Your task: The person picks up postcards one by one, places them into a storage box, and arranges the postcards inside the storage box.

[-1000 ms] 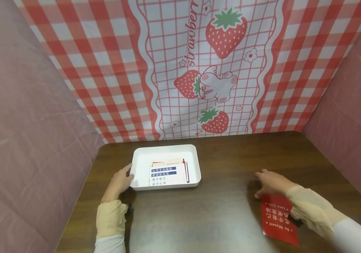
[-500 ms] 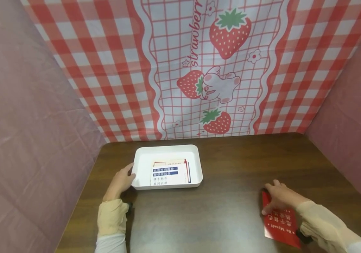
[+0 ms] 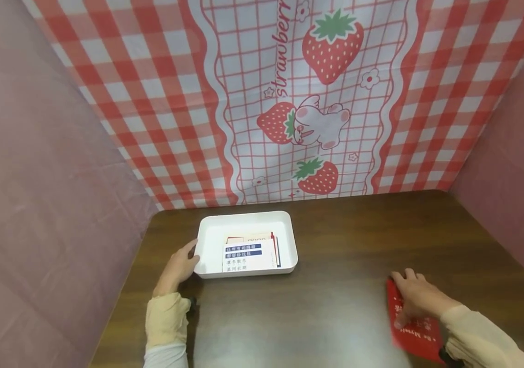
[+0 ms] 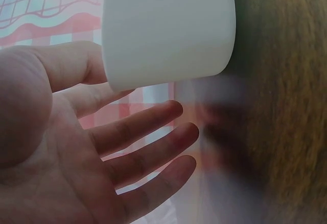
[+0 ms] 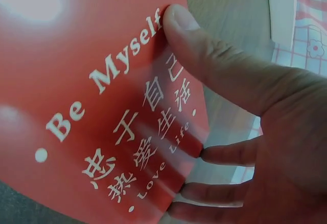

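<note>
A white tray (image 3: 210,235) stands on the left half of the table, holding a small stack of printed cards (image 3: 255,258), the top one white with blue bands. My left hand (image 3: 179,266) rests at the tray's left side. In the left wrist view, its thumb and index finger meet the tray wall (image 4: 168,29) while the other fingers (image 4: 158,152) extend loosely below. On the right, my right hand (image 3: 420,296) grips a red card (image 3: 413,340) with white lettering. The right wrist view has the thumb on one edge of the card (image 5: 76,75) and fingertips along another; the card bows slightly.
A brown wooden table (image 3: 335,255) carries everything. Behind it hangs a red checked strawberry cloth (image 3: 317,122), and pink cloth walls (image 3: 60,179) close off both sides.
My right hand has come back toward me over the red card and taken hold of its edges, and the card now bends. My left hand stays at the tray.
</note>
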The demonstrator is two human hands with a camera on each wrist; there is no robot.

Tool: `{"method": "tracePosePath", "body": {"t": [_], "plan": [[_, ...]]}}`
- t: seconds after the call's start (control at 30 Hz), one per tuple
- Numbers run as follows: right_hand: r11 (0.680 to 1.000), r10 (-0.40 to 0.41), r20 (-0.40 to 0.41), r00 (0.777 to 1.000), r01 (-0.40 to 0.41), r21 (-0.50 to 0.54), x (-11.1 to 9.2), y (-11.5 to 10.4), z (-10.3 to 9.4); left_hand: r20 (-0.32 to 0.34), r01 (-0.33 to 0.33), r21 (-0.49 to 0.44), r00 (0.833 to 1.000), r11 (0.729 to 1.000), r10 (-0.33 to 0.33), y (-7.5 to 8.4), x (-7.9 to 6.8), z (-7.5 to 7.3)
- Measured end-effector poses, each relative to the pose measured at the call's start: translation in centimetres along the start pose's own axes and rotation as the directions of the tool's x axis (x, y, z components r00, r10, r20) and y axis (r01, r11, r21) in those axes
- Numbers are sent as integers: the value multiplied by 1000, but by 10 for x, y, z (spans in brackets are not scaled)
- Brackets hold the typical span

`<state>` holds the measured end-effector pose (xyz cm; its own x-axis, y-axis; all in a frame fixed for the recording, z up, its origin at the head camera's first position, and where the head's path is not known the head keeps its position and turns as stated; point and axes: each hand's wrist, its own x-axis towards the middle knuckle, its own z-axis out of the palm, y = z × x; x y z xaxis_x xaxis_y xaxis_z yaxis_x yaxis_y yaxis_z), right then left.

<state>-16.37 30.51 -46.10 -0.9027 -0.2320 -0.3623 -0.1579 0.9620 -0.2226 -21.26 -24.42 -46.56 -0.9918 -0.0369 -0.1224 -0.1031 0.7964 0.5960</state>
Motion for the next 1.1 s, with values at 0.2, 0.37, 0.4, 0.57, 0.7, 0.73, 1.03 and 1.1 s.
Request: {"method": "tracePosePath", "body": {"t": [0.2,0.37,0.4,0.57,0.7,0.73,1.03,1.1], "plan": [[999,-9,-60,998,7,-36,2,-2,-3,-14,-13,-7,1000,1000,13,2,-2,0],[999,-4,-61,998,2,-42,3,-2,-2,-10,-18,2,1000,1000,18,1,-2,0],[999,-7,-68,998,4,-45,3,-3,-2,-9,-18,3,1000,1000,18,1,-2,0],[999,-31,-117,993,26,-44,3,-2,-3,-3,-10,1,1000,1000,10,1,-2,0],[999,-33,-112,993,30,-25,4,1,-5,1,-1,1,1000,1000,1,2,-2,-1],[999,-32,-104,994,30,-16,4,2,-6,4,1,0,1000,1000,-1,2,-2,-1],[999,-37,-120,992,37,-5,8,13,-13,-29,-50,-10,998,999,50,3,-4,-3],[999,-45,-132,990,47,8,7,16,-14,-30,-56,-6,998,998,55,3,-3,-3]]}}
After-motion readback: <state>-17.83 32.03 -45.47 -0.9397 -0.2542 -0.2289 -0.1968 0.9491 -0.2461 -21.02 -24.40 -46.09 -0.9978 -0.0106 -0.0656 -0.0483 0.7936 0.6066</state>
